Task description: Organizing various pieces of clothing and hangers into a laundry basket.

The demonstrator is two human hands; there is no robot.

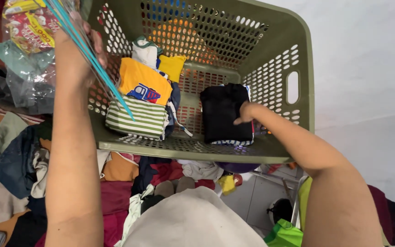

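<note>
My right hand (244,113) reaches into the olive laundry basket (298,55). Its fingers are curled and pressed on the folded black garment (222,112), which lies at the basket's right side, directly beneath the fingertips. My left hand (76,50) is raised over the basket's left rim, fingers closed around turquoise rods (92,57). Folded yellow and striped clothes (142,98) lie stacked just below them.

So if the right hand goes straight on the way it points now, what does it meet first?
The right hand already rests on the folded black garment in the green basket. It points toward the striped and yellow folded clothes, so those probably come next, though the depth is unclear.
</note>
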